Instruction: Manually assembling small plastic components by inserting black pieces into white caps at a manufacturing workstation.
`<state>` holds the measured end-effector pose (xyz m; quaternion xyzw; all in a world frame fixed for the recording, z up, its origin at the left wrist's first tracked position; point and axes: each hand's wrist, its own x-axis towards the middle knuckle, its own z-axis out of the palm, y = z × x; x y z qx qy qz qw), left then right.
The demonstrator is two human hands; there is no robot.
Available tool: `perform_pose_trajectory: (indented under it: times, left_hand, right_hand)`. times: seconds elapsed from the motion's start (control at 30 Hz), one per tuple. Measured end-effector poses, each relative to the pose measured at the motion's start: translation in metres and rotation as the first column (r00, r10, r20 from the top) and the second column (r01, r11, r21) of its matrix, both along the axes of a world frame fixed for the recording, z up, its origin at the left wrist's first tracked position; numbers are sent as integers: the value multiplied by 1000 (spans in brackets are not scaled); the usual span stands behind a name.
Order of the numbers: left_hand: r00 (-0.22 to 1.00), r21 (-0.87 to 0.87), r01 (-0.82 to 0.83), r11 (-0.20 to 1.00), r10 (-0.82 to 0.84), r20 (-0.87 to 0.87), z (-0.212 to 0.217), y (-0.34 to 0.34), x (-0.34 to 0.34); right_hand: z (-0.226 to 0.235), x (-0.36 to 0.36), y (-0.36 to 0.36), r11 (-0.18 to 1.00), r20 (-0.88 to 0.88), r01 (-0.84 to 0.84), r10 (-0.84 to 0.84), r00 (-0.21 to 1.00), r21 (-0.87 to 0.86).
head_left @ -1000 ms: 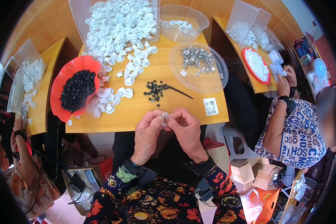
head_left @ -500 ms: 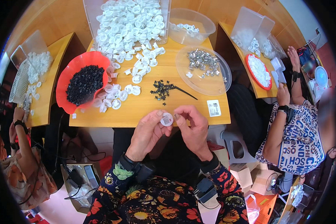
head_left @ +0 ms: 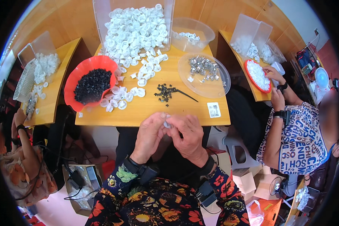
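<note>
**Both hands pinch a small white cap at the table's near edge**

At lower centre of the frame, the left hand and right hand meet just below the near edge of the wooden table. Their fingertips are drawn together, clamped on a small white cap held between them.

Just above, at mid-frame, a small heap of black bits lies on the table beside a thin dark tool. Left of it sits a red bowl filled with black pieces, with loose white caps scattered alongside. To the right is a clear lid carrying metal parts.

At upper centre, a clear bin spills many white caps. At the right edge, another person works at a neighbouring table.
</note>
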<state>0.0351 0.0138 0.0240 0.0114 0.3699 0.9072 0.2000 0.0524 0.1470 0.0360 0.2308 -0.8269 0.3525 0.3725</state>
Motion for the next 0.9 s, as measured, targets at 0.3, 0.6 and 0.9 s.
perform_pose_trajectory:
  times: [0.3,0.6,0.9]
  left_hand:
    - [982,-207,-39,978,-1,-191,-3,-7,3]
    - [995,-73,59,996,-65,-81,-1,-16,0]
    - [997,-158,2,987,-14,-79,-20,-5,-10]
  right_hand:
    - [1,15,-2,661,515,109,458,724,-742]
    - [1,17,-5,700,447,-19,477,757,-714]
    - [12,5,1,986,136,-10,-14,991,169]
